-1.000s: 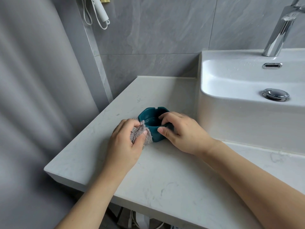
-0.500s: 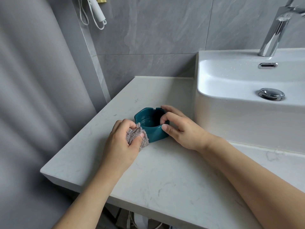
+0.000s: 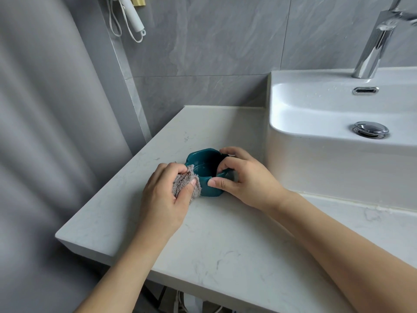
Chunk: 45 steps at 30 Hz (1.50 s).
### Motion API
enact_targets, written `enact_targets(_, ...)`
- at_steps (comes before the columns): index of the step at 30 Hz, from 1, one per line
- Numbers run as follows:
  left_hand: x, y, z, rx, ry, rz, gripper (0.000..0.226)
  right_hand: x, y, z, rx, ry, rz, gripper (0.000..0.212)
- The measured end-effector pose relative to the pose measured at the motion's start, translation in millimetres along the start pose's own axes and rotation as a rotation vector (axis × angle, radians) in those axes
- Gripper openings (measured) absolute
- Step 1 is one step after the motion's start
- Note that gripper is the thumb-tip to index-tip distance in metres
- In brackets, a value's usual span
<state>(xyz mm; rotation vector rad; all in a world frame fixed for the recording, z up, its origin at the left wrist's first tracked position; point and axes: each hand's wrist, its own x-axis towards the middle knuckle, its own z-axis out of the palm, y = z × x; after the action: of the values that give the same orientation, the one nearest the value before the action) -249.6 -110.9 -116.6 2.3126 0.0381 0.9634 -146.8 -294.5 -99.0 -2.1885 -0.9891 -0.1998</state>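
Note:
A small teal ashtray (image 3: 204,164) with notched rim stands on the white marble countertop (image 3: 225,245), left of the sink. My right hand (image 3: 243,177) grips its right side, thumb on the near wall and fingers curled over the rim. My left hand (image 3: 164,193) holds a bunched grey cloth (image 3: 184,182) and presses it against the ashtray's left outer wall. The ashtray's near wall is partly hidden behind the cloth and my thumb.
A white basin (image 3: 316,141) with a chrome drain plug (image 3: 370,129) and chrome tap (image 3: 376,44) rises at the right. Grey tiled wall stands behind. A white hair dryer with cord (image 3: 133,16) hangs top left. The counter's left edge drops off beside a grey curtain (image 3: 45,132).
The ashtray and both hands stay together in nearly the same spot. My left hand has shifted the cloth slightly along the ashtray's left side; my right fingers have regripped the rim.

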Motion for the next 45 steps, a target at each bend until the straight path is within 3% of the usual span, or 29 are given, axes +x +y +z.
enact_targets(6, 0.6, 2.0, -1.5, -0.039, -0.001, -0.004, 0.026, -0.1, -1.0, -3.5, -0.035, -0.055, -0.028, 0.050)
enact_targets(11, 0.7, 0.3, -0.3, -0.056, -0.035, -0.098, 0.017, -6.0, 5.5, -12.1, 0.029, -0.193, -0.039, 0.033)
enact_targets(15, 0.9, 0.2, -0.1, -0.026, -0.109, -0.113, 0.010, -7.0, 10.3, -16.2, -0.004, -0.157, -0.083, 0.034)
enact_targets(20, 0.0, 0.0, -0.8, 0.048, -0.134, -0.064, 0.019, -3.5, 12.8, -14.3, -0.016, -0.117, -0.106, 0.034)
enact_targets(31, 0.9, 4.0, -0.4, -0.049, -0.145, -0.136, 0.013, -1.6, 7.8, 3.4, 0.081, -0.114, -0.181, 0.027)
enact_targets(39, -1.1, 4.1, -3.4, -0.022, 0.004, 0.035, 0.021, -2.0, -0.2, 3.6, -0.004, -0.188, -0.175, 0.037)
enact_targets(45, -1.0, 1.1, -2.3, 0.010, -0.085, 0.026, 0.017, -1.0, -1.5, 4.0, -0.041, -0.152, -0.254, 0.028)
